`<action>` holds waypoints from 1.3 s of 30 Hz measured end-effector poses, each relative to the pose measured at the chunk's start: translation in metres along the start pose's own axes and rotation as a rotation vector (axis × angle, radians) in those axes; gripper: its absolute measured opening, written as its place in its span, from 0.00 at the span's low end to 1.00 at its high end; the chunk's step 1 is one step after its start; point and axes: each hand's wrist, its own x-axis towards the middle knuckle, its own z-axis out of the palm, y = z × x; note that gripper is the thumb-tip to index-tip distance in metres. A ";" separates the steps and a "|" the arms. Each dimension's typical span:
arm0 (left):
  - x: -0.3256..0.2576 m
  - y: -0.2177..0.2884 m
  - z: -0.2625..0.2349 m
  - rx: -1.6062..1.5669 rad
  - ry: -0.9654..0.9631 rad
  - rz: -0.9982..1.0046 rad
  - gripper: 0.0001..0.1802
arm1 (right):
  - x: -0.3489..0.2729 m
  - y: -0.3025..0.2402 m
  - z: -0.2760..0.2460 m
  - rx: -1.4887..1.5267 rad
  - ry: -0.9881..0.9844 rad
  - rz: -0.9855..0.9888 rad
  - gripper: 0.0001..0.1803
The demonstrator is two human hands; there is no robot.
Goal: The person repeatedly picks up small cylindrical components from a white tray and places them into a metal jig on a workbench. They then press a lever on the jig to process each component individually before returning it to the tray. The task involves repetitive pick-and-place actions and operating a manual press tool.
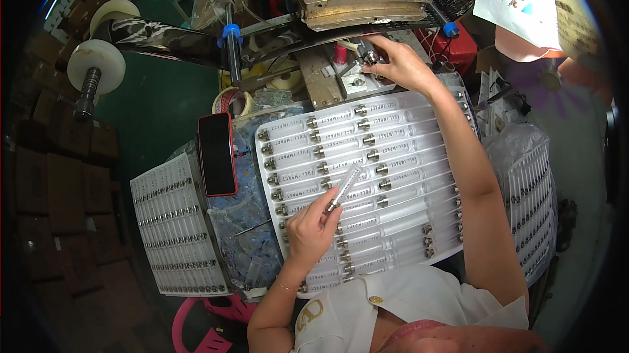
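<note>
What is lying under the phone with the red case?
The phone lies on a heap of clear plastic bags, beside the white tray of tubes. A thin rod lies on the bags lower down. What is beneath the bags is hidden.

The left hand (pixel 309 227) covers the bottom end of the clear tube (pixel 344 187) it holds, and it hides some of the tubes lying in the white tray (pixel 419 101). The right hand (pixel 398 65) hides most of the small metal piece (pixel 371 57) at the machine, so its shape cannot be told. The tray at the right (pixel 532 186) is partly behind the arm.
</note>
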 end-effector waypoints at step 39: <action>-0.001 -0.006 0.003 -0.064 0.011 -0.056 0.21 | -0.016 0.006 -0.003 -0.082 0.039 0.030 0.41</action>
